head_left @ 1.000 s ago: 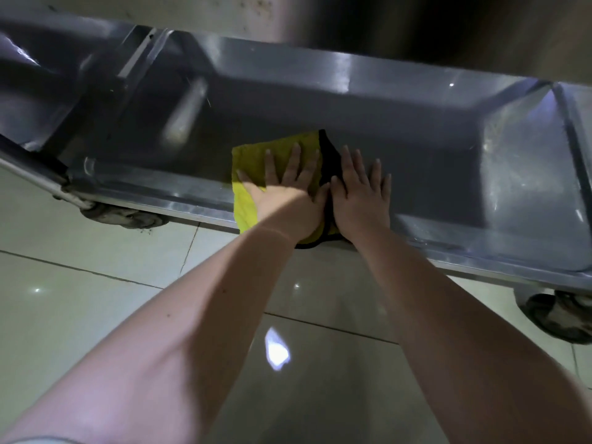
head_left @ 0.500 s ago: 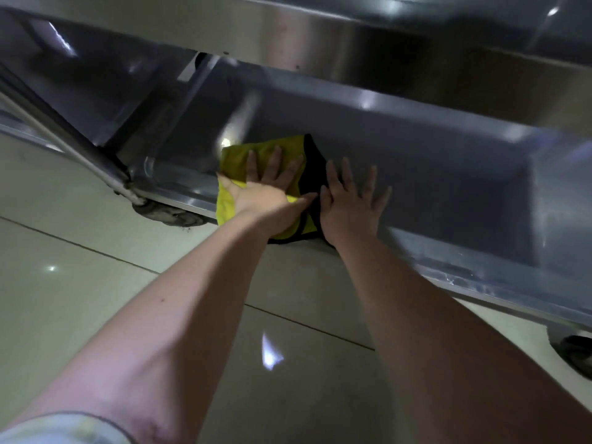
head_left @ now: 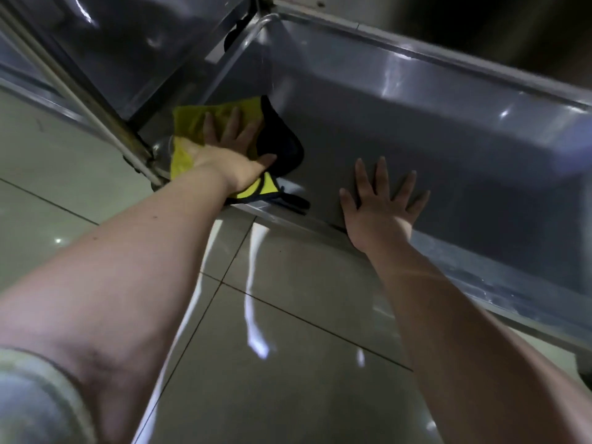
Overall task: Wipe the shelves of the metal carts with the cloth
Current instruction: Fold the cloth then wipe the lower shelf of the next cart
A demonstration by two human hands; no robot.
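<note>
- The cloth [head_left: 189, 123], yellow with a dark edge, lies in the near left corner of the cart's bottom shelf [head_left: 448, 149], just beside the corner post [head_left: 128, 136]. Its near edge drapes over the shelf's front lip [head_left: 480, 280].
- A dark patch [head_left: 282, 145] sits at the cloth's right side. It may be the cloth's folded-over reverse, but the picture is too blurred to tell.
- The left hand [head_left: 230, 149] lies palm down on the cloth. Its fingers are straight and spread, pressing the fabric flat rather than gripping it, and the thumb reaches onto the dark patch.
- The right hand [head_left: 381, 200] rests flat on the bare metal of the shelf, to the right of the cloth and apart from it. Its fingers are splayed wide and hold nothing, and the wrist crosses the front lip.
- Both bare forearms reach in from the bottom of the view, and a pale sleeve [head_left: 32, 395] shows at the lower left.
- Below the shelf lies a glossy tiled floor [head_left: 288, 331] streaked with light reflections.
</note>
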